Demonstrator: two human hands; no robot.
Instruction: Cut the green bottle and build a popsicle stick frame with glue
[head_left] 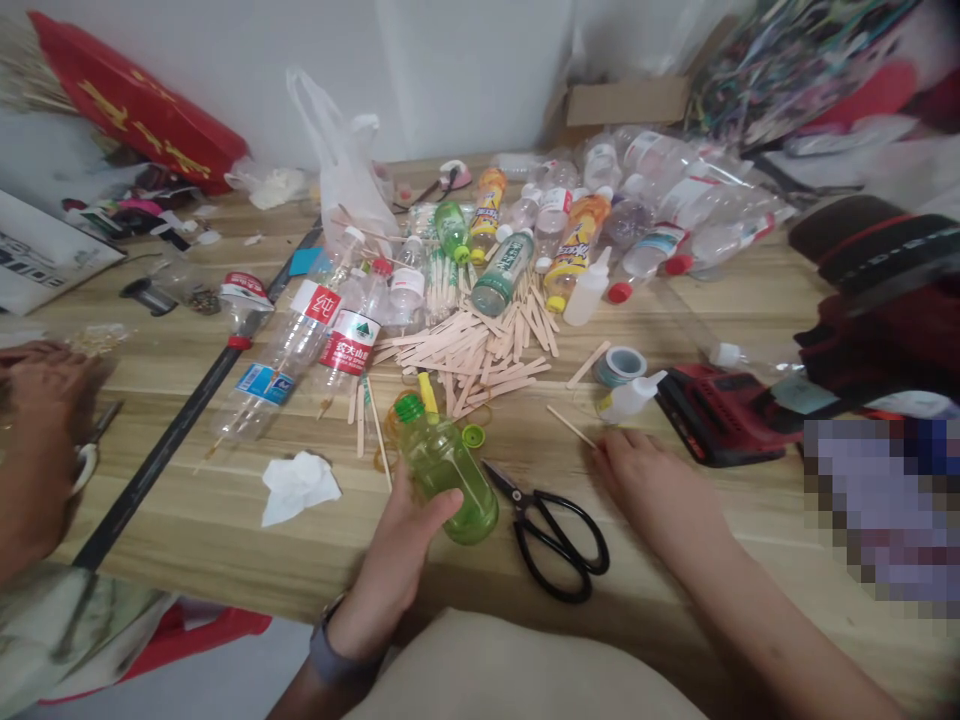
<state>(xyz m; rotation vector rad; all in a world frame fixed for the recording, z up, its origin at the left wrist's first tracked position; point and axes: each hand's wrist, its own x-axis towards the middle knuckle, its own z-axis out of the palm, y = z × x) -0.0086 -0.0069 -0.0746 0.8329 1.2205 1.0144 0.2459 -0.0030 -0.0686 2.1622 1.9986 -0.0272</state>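
My left hand (401,545) is wrapped round a green see-through plastic bottle (450,480), its neck tilted away from me and no cap on it. A green cap (474,436) lies just beside the bottle. At the right, the fingers of my right hand (637,480) are closed on the end of a thin wooden stick (571,427), which points up and left. Black-handled scissors (551,540) rest between my two hands. Above the right hand are a small white squeeze bottle (630,400) and a roll of tape (620,366).
Flat wooden sticks (472,350) are heaped mid-table, with many plastic bottles (660,200) behind. A red-and-black power tool (720,420) stands right. Crumpled tissue (300,485) and a long dark bar (172,430) lie left. Another person's hand (37,440) is at far left.
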